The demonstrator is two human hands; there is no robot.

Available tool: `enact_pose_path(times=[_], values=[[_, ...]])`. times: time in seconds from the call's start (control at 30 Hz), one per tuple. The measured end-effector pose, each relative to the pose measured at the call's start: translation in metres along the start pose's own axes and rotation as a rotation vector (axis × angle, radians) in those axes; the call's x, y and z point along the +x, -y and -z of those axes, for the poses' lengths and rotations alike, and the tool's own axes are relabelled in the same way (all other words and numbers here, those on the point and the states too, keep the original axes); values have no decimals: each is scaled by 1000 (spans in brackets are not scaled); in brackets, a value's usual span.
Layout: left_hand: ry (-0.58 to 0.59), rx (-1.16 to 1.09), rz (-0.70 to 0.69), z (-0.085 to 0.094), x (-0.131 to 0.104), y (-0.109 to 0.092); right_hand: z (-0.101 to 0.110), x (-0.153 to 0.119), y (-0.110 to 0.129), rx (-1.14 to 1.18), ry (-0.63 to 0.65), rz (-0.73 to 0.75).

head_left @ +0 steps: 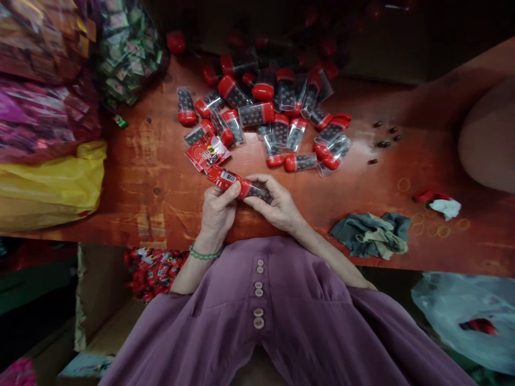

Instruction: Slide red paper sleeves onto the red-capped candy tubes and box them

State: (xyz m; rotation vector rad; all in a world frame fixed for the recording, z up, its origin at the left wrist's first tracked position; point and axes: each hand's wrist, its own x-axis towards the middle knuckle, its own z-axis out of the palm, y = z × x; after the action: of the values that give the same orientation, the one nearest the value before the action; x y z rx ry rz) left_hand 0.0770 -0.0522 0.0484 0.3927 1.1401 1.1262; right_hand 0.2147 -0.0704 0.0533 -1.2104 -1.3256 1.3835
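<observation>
L hand (pixel 219 206) pinches a red label (pixel 219 175) at one end of a clear tube (pixel 257 191) w/ dark balls inside. R hand (pixel 279 203) is closed round the other end. Tube's held tilted, nr the front edge of the reddish table (pixel 132 177), btwn both hands. Red cards (pixel 206 154) lie just beyond; red-capped tubes (pixel 255 113) piled behind; rag (pixel 372 235) off to R.
</observation>
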Motion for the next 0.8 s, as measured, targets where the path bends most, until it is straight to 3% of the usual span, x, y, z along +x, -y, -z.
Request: enact_pose_path(times=[0.13, 0.27, 0.37, 0.5, 0.67, 0.8], values=[[-4, -42, 66, -1, -1, -4, 2, 1, -3, -11, 31, 22], [17, -51, 97, -5, -3, -8, 7, 4, -5, -170, 59, 158], [25, 28, 51, -7, -3, -7, 9, 6, -5, -254, 82, 204], [8, 195, -85, -3, -3, -2, 4, 4, -8, -175, 27, 104], [79, 114, -37, 1, -3, 4, -6, 2, -12, 119, -26, -117], [88, 70, -66, 1, -4, 6, -7, 5, -12, 148, -23, -133]])
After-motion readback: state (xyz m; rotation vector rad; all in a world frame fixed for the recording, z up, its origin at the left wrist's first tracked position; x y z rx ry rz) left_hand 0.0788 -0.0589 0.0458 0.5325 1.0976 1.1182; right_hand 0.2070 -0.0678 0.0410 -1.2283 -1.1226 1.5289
